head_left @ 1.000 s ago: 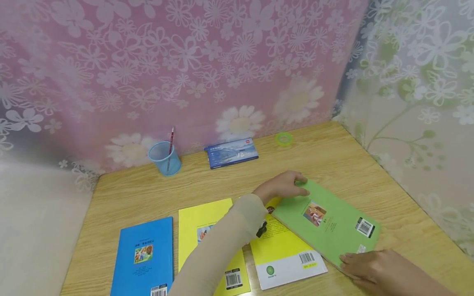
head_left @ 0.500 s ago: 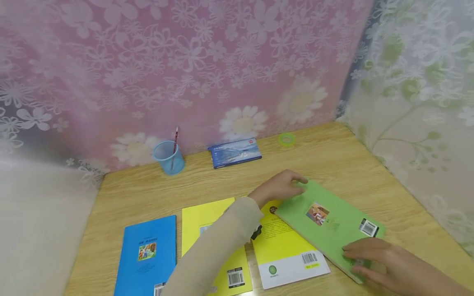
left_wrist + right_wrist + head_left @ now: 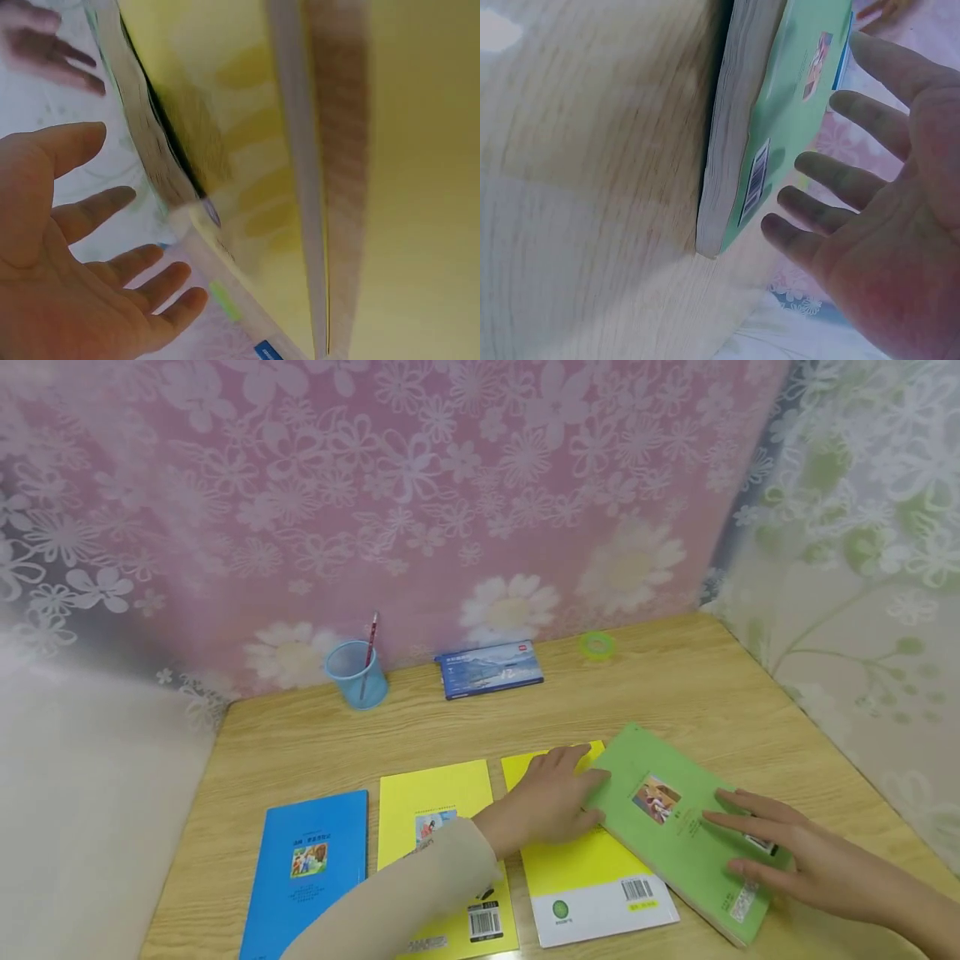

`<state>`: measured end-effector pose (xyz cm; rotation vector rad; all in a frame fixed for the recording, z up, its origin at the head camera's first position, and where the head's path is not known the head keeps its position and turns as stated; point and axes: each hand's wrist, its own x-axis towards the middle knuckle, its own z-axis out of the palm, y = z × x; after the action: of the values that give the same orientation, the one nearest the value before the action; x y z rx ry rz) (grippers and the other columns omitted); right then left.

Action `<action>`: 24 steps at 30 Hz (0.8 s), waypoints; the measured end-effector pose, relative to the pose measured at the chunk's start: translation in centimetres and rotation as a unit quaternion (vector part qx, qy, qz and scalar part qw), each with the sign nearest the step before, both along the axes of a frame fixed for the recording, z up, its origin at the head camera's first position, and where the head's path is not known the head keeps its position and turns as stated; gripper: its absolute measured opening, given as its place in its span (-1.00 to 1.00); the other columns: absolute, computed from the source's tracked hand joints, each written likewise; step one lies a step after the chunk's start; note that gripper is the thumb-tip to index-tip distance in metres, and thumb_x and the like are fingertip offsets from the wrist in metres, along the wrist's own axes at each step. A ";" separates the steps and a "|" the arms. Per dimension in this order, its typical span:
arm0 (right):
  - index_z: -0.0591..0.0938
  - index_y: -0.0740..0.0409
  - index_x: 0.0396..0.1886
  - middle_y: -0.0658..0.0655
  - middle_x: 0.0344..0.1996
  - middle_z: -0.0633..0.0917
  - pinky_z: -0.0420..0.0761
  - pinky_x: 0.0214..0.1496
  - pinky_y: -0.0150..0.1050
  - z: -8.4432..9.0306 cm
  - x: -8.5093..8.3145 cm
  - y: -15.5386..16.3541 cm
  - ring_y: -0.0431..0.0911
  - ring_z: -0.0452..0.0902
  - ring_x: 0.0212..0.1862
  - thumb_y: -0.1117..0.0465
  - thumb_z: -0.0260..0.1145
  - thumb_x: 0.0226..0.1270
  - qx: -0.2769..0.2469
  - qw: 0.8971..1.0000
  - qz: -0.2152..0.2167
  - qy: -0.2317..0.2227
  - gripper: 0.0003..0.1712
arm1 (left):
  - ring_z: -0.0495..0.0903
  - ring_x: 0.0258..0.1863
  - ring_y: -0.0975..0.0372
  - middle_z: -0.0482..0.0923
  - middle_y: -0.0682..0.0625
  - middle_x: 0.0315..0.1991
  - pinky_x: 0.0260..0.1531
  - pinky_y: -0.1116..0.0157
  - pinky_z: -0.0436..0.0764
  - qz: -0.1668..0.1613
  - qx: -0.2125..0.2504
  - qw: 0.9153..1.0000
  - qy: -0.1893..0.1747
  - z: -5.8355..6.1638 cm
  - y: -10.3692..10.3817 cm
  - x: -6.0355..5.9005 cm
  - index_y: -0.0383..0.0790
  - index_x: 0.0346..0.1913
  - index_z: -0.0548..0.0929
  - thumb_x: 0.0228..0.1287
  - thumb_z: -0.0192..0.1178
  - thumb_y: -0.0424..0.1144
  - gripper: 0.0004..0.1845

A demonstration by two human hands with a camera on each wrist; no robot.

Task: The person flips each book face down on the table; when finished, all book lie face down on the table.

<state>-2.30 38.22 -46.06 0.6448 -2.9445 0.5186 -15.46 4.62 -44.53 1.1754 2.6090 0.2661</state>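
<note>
A green book [image 3: 675, 827] lies askew on the wooden desk [image 3: 705, 693], its left part over a yellow-and-white book [image 3: 588, 881]. My left hand [image 3: 566, 789] rests on that yellow book with straight fingers, right against the green book's left edge. In the left wrist view the left hand [image 3: 112, 255] is open beside the page edge [image 3: 157, 165]. My right hand [image 3: 742, 835] is spread flat over the green cover near the barcode. In the right wrist view the right hand [image 3: 840, 187] has its fingers apart, close above the green book [image 3: 780, 127]. Neither hand grips anything.
A blue book [image 3: 311, 868] and a plain yellow book [image 3: 438, 814] lie to the left. At the back stand a blue mesh cup [image 3: 357, 675] with a red pencil [image 3: 369, 639], a blue box [image 3: 490, 668] and a green tape roll [image 3: 597, 646]. Floral screens close off the back and right.
My left hand slid from the green book's far corner down to its left edge. My right hand moved from the near corner up onto the cover.
</note>
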 end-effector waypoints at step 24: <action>0.52 -0.16 0.50 -0.18 0.71 -0.01 -0.31 0.31 -0.87 -1.4 1.1 0.7 -0.57 -0.54 0.63 -0.31 0.67 -0.08 0.001 0.999 0.047 -0.023 0.08 | 0.43 0.49 0.05 0.13 -0.19 0.68 0.40 0.25 0.56 -0.014 -0.012 0.996 0.086 -1.5 -0.6 4.6 -0.01 0.60 0.38 0.55 0.04 0.31 -0.26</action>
<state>-1.18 38.94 -47.41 0.7863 -2.9698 0.5452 -10.85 4.02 -46.06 1.2773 2.7302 0.1323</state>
